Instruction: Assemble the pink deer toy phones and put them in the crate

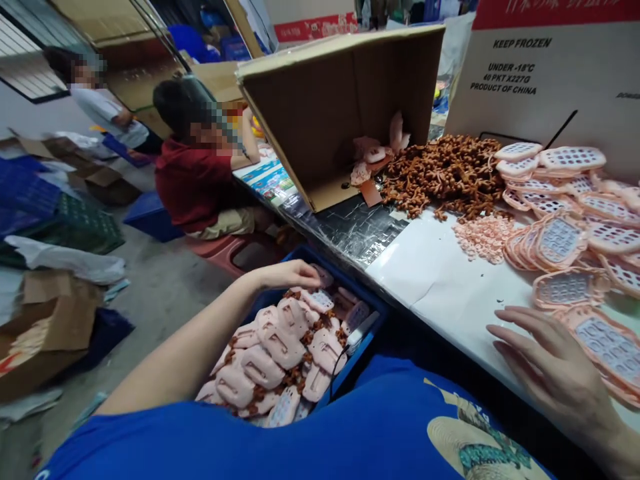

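Note:
Over the far end of a blue crate (370,333), my left hand (295,274) reaches down with fingers bent and close together. A pink piece (323,275) lies right by its fingertips; whether the fingers grip it is hidden. The crate is filled with pink plastic shells (283,343), some with a long slot, and small brown parts among them. My right hand (550,363) hovers at the white table's edge, fingers spread, holding nothing. Beside it sit pink keypad shells (607,343) with pale grids, and a fanned stack of similar shells (553,240).
A heap of brown branching parts (450,173) spills from a tipped cardboard box (345,100). Small pink pieces (483,237) are piled before it. A white carton (545,80) stands behind. To the left, a person in red (193,177) sits at the table; another person (107,110) is farther back.

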The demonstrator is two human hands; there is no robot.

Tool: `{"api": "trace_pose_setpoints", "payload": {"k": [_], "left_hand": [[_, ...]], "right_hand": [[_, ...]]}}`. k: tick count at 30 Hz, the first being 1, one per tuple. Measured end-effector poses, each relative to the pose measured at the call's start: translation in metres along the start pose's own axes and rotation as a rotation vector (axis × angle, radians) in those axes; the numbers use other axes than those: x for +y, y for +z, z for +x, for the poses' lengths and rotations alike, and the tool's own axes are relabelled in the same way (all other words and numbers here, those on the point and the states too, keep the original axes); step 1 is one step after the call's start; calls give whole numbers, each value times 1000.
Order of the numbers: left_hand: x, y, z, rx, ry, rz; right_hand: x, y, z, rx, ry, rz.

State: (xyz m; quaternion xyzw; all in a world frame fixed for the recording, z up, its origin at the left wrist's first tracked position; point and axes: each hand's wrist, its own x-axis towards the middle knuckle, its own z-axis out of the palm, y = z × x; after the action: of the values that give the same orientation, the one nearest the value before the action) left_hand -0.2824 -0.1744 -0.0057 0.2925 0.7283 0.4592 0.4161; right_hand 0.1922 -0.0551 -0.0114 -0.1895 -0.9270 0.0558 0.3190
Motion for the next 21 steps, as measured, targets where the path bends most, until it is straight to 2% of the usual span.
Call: {"api": "trace_pose_setpoints", "payload": {"k": [2, 4, 6, 8, 10, 12, 17, 21], "left_hand": [[28, 16, 21, -143, 5, 124], [57, 35, 50, -181, 77, 225], [83, 55, 88, -76, 198, 305], [106, 72, 129, 93, 313, 384], [124, 88, 167, 247, 385, 470], [136, 102, 199, 335, 432, 561], [157, 132, 251, 395, 476, 719], [172, 137, 277, 384, 442, 770]], "right_hand": [[-1, 5, -5, -26, 0, 18], [-2, 12, -10, -41, -1, 46], [-2, 19, -15, -53, 9, 73], [-1, 24, -18, -64, 34, 91], [0, 26, -17, -64, 54, 102], [1, 26, -14, -45, 45, 104], [2, 25, -1, 8, -33, 49], [1, 26, 5, 12, -33, 15]]}}
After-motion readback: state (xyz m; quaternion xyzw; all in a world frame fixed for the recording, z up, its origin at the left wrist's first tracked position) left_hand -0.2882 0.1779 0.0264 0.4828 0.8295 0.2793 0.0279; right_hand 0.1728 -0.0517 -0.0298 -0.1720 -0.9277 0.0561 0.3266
